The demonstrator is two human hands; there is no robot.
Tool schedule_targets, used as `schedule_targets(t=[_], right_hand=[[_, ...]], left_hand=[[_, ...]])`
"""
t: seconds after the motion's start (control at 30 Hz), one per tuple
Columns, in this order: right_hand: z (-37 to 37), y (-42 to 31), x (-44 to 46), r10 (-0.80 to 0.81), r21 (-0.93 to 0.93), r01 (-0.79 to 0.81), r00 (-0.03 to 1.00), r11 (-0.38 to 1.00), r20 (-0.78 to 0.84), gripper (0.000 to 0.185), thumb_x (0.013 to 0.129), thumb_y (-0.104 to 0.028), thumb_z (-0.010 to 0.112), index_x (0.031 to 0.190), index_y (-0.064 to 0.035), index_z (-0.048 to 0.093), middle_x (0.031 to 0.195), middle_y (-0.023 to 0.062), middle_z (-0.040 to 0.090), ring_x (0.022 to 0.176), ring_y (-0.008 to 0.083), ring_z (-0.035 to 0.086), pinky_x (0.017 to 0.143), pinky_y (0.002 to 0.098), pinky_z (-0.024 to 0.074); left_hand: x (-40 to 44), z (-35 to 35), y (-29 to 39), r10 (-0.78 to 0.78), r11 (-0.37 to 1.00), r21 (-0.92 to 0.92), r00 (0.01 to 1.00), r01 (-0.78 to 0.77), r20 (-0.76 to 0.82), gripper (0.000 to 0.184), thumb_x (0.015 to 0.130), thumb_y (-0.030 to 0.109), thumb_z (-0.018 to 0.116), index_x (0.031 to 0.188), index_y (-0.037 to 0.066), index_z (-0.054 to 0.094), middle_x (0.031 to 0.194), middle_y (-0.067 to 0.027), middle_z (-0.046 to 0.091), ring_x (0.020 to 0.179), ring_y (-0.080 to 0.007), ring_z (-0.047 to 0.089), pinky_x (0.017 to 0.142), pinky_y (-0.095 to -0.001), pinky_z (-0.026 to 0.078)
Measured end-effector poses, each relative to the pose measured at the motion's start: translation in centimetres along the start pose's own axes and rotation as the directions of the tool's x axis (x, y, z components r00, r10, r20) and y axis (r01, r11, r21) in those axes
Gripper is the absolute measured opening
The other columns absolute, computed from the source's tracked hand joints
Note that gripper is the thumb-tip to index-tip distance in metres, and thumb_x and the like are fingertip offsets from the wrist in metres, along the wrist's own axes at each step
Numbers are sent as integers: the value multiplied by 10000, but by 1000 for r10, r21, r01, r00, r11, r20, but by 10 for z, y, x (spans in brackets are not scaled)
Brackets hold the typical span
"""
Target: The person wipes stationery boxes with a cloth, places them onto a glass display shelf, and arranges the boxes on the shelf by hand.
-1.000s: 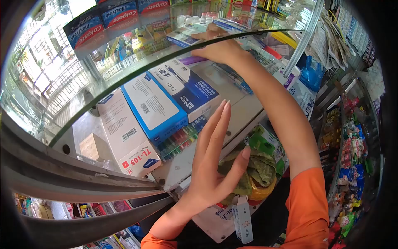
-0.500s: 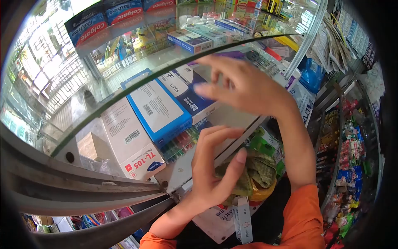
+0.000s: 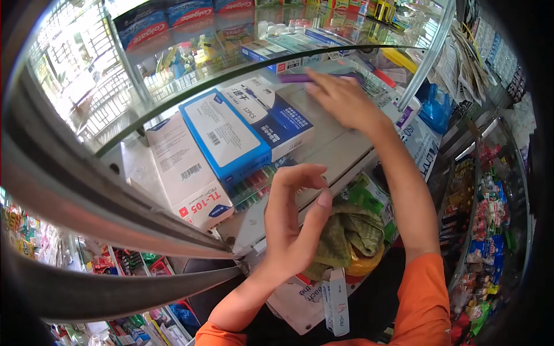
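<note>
My right hand (image 3: pixel 341 99) reaches into the glass display case, fingers stretched out over a thin purple item (image 3: pixel 297 78); whether they touch it I cannot tell. In front of the case's shelf, my left hand (image 3: pixel 293 216) is raised with curved fingers and the thumb apart, holding nothing. Three boxes lie side by side on the shelf (image 3: pixel 332 144): a white TL-105 box (image 3: pixel 187 173), a blue-edged box (image 3: pixel 222 135) and a dark blue and white box marked 12PCS (image 3: pixel 268 118). Colourful pens (image 3: pixel 251 190) show partly beneath them.
A glass edge (image 3: pixel 231 72) crosses above the boxes, with Colgate boxes (image 3: pixel 190 20) behind. Below my left hand are a green cloth (image 3: pixel 352 230) and a small upright white carton (image 3: pixel 336 303). A metal frame (image 3: pixel 144 216) curves at left; a blue bag (image 3: pixel 435 109) hangs at right.
My right hand has moved deeper into the case, off the 12PCS box and towards the purple item. My left hand stays nearly in place. The view has shifted slightly.
</note>
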State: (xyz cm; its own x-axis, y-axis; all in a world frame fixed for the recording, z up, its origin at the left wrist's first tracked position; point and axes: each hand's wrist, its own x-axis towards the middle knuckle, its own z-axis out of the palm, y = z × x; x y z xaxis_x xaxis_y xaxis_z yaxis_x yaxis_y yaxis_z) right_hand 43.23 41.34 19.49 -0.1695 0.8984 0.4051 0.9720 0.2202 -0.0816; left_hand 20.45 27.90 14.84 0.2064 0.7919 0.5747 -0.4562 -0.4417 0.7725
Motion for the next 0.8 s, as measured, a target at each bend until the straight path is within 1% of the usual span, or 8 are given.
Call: schedule_targets(t=[0.03,0.1,0.2,0.33,0.37,0.43,0.7,0.8], right_hand=[[-3,12,-6,-6,2,6,1000,1000,2,599,1052,-473,359,1471,-57,463,1443,188,533,1333,334,504,1129,461,316],[-8,34,-17,238,-161,-241,971,957,-39,585,1046,-454,393,1459,-47,471,1436,183,539,1320,336,514,1135,452,312],[-23,17,-39,109,-146,-138,976,980,-187,588,1026,-455,451,1442,-42,485,1407,187,559,1296,346,531,1124,457,334],[-47,-65,-59,-141,496,132,990,858,-21,591,969,-502,545,1420,-122,542,1406,219,537,1269,396,537,1083,460,406],[-44,-75,-61,-142,496,133,990,858,-21,591,969,-502,545,1420,-122,542,1406,219,537,1269,396,537,1083,460,406],[-37,-89,-61,-263,179,262,965,948,-16,568,955,-503,560,1411,-165,571,1403,252,524,1242,436,545,1084,461,410],[-33,-76,-42,-234,80,234,972,969,-5,480,971,-403,508,1377,-170,614,1281,267,594,1188,420,556,1021,500,410],[-8,-63,-14,-201,-28,199,972,980,-119,508,1001,-485,455,1406,-210,592,1336,235,563,1248,393,513,1063,506,355]], left_hand=[[-1,-1,1,-26,1000,1,1000,26,14,303,930,7,576,1225,-33,521,1051,-64,531,1019,-149,506,955,-290,387],[-3,-1,3,-43,999,0,999,43,8,299,931,23,556,1222,-23,508,1057,-60,526,1010,-141,491,933,-278,385],[-2,0,1,-36,999,-32,999,37,8,302,935,26,551,1229,-21,500,1061,-56,523,1011,-138,481,940,-281,378],[-6,-1,1,-52,994,-94,998,48,-41,301,946,27,565,1238,-18,509,1060,-46,513,1004,-132,466,957,-283,361],[-7,-1,1,-54,991,-128,996,45,-72,299,947,30,565,1237,-14,510,1056,-42,510,1000,-127,460,951,-278,358],[-8,-1,2,-49,989,-145,994,35,-96,285,958,55,560,1233,-5,515,1045,-38,508,996,-124,452,940,-271,356],[-14,4,16,-99,995,-9,994,99,-48,309,942,150,518,1211,-2,524,1016,-47,534,992,-131,496,922,-273,380],[-16,6,18,-84,996,6,996,85,-5,315,942,127,522,1226,-10,511,1039,-57,536,1011,-139,503,942,-286,386]])
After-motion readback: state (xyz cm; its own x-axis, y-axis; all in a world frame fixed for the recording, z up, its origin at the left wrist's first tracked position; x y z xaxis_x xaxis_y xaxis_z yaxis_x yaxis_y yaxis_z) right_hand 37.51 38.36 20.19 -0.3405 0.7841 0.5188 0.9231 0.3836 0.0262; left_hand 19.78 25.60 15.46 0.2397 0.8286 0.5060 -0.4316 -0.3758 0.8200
